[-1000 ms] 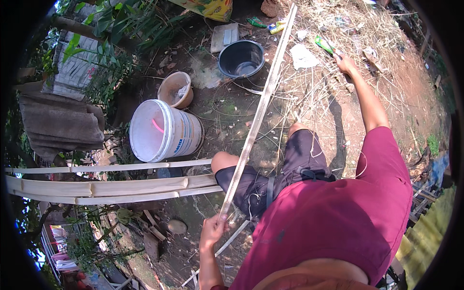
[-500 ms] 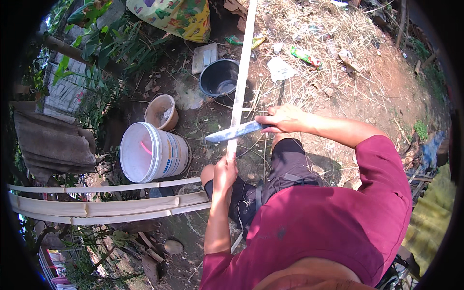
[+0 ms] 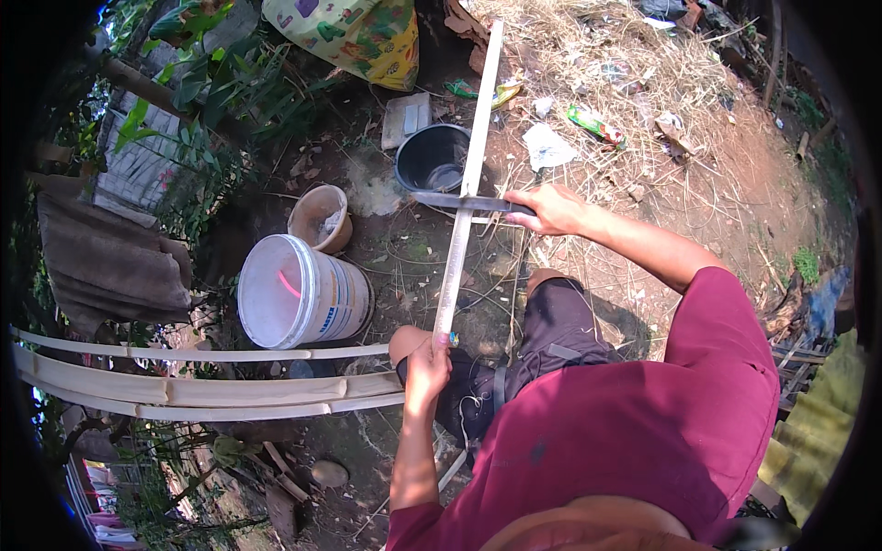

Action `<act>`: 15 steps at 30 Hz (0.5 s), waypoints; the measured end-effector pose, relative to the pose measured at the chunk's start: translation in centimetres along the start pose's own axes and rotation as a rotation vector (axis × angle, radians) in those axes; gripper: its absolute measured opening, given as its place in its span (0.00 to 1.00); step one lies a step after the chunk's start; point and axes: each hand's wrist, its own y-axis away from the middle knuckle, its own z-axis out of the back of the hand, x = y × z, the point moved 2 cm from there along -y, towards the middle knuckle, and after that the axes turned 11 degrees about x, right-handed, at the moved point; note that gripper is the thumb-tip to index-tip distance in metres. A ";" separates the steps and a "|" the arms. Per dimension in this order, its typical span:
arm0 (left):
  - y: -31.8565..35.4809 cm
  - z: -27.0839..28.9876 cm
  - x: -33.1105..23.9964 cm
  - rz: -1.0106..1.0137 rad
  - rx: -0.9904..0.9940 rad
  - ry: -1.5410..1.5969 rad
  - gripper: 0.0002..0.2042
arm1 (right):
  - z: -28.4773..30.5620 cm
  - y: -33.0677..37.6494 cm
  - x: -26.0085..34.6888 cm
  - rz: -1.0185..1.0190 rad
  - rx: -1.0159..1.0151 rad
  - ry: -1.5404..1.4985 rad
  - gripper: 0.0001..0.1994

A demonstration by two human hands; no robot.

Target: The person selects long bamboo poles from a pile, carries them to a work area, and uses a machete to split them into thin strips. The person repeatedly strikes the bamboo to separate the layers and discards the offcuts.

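Left hand [image 3: 427, 360]: closing around the near end of a long bamboo strip [image 3: 464, 197], just above the person's knee, fingers wrapped tight on it.

Bamboo strip: running away from the person, up and slightly right, its far end reaching the dry straw. It is looking light, thin and stiff along its length, likely springy if bent sideways, with cut edges that may be sharp or splintery. The flat faces near an end seem the safest place to take hold, as the left hand is doing.

Right hand [image 3: 549, 209]: gripping the handle of a long knife [image 3: 455, 200], fingers shut around it. The blade is lying across the strip at about mid-length, touching it. The knife is looking heavy-bladed and rigid; only the handle is fit for holding.

Ground: bare, damp-looking earth, uneven, scattered with twigs and leaves; no worktop is showing, the strip being held in the air over the legs.

To the left, near: a bundle of split bamboo lengths [image 3: 202, 390] lying crosswise. Beyond it, a white bucket [image 3: 299, 294] tipped on its side, and a small clay-coloured pot [image 3: 321, 219] just behind.

Farther: a black tub [image 3: 432, 158] beside the strip, a flat grey block [image 3: 405, 118], and a printed sack [image 3: 354, 35].

Far right: dry straw [image 3: 634, 83] with scraps of litter. Room is tight, hemmed by green plants [image 3: 197, 87] at left.
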 end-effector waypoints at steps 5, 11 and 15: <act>3.4 0.3 1.2 0.044 -0.017 -0.024 0.21 | 0.3 0.2 -2.6 0.021 0.021 0.087 0.24; 7.8 1.6 4.5 0.108 -0.065 -0.015 0.21 | 1.4 -2.1 -3.2 0.038 0.152 0.117 0.24; 15.7 3.5 10.5 0.238 -0.056 -0.201 0.23 | 3.9 -1.8 -15.6 -0.310 -0.113 0.147 0.23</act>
